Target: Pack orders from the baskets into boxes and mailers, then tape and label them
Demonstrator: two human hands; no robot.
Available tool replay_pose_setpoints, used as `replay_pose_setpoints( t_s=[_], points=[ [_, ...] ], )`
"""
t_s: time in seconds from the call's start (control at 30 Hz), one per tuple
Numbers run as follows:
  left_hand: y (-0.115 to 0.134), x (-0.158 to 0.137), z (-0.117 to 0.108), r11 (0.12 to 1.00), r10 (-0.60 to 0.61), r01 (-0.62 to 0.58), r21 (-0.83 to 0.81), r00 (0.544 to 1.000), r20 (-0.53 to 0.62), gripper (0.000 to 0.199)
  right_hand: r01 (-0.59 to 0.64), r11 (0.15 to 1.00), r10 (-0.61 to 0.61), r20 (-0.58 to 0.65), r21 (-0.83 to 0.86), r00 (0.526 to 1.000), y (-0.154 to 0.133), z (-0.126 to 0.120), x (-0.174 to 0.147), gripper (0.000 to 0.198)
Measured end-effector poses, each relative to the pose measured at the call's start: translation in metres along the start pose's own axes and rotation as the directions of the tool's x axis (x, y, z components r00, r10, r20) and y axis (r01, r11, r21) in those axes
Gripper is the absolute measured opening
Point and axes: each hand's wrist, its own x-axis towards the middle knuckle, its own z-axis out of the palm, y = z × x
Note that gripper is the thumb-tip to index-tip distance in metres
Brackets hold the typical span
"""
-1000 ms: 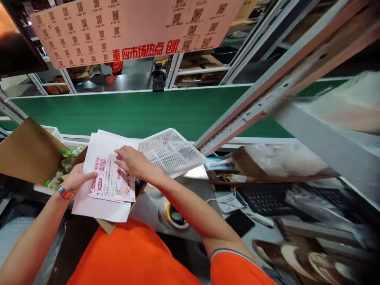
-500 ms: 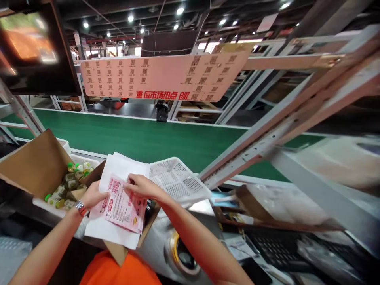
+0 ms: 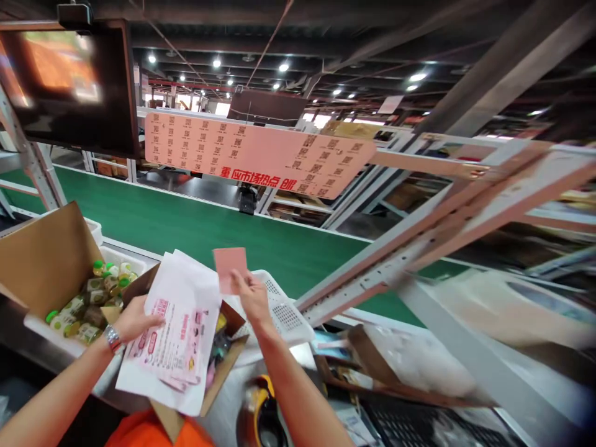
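Observation:
My left hand [image 3: 134, 320], a watch on its wrist, grips the left edge of white paper sheets [image 3: 179, 282] with pink printed leaflets [image 3: 184, 341] on them. Between the thumb and fingers of my right hand [image 3: 254, 299] is a small plain pink card [image 3: 228, 261], raised to the right of the sheets. Beneath the papers an open cardboard box [image 3: 222, 379] is partly hidden; some dark, yellow and pink items show inside it. Left of my left hand, a white basket [image 3: 49, 332] contains several green-capped bottles [image 3: 88, 301], with a brown cardboard flap [image 3: 51, 254] standing above it.
A white perforated basket [image 3: 284, 313] lies behind my right wrist. A roll of tape [image 3: 261, 410] stands by my right forearm, and a keyboard [image 3: 405, 425] is farther right. Beyond runs a green conveyor belt [image 3: 186, 217]. A slanted metal post [image 3: 358, 279] rises at the right.
My right hand has moved up and right off the leaflets with the pink card in it. My left hand still holds the papers. The view has shifted and tilted slightly.

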Motion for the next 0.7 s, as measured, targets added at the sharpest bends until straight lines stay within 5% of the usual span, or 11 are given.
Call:
replay_pose_setpoints(
  t_s=[0.07,0.17,0.27,0.33,0.4,0.5,0.6,0.7],
  points=[
    [0.001,-0.005,-0.012,0.996,-0.024,0.023,-0.088,1.000,-0.013,0.048,-0.088,0.978,0.051,-0.194,-0.190,0.980,0.023,-0.039,0.016,0.054],
    [0.008,-0.015,-0.022,0.956,-0.073,0.065,-0.285,0.997,-0.015,0.061,-0.297,0.815,0.231,-0.191,-0.498,0.954,0.067,-0.087,0.026,0.034],
    [0.014,-0.024,-0.015,0.893,-0.070,0.029,-0.449,0.995,-0.075,0.067,-0.369,0.736,0.326,-0.181,-0.568,0.928,0.100,-0.105,0.020,0.013],
    [0.016,-0.028,-0.010,0.857,-0.060,-0.030,-0.515,0.986,-0.157,0.065,-0.371,0.730,0.318,-0.194,-0.574,0.928,0.105,-0.103,0.014,0.021],
    [0.017,-0.031,-0.015,0.832,-0.056,-0.083,-0.548,0.971,-0.232,0.059,-0.302,0.786,0.247,-0.173,-0.539,0.953,0.094,-0.093,0.006,0.035],
    [0.023,-0.035,-0.040,0.782,-0.040,-0.241,-0.575,0.901,-0.433,0.052,0.042,0.922,-0.039,0.015,-0.384,0.999,0.054,-0.070,-0.012,0.043],
    [0.038,-0.041,-0.064,0.712,0.012,-0.472,-0.520,0.748,-0.663,0.057,0.337,0.882,-0.218,0.350,-0.328,0.911,0.007,-0.042,-0.034,0.041],
    [0.053,-0.050,-0.069,0.690,0.088,-0.523,-0.501,0.747,-0.658,0.068,0.391,0.768,-0.048,0.564,-0.507,0.824,-0.023,-0.011,-0.049,0.052]
  ],
)
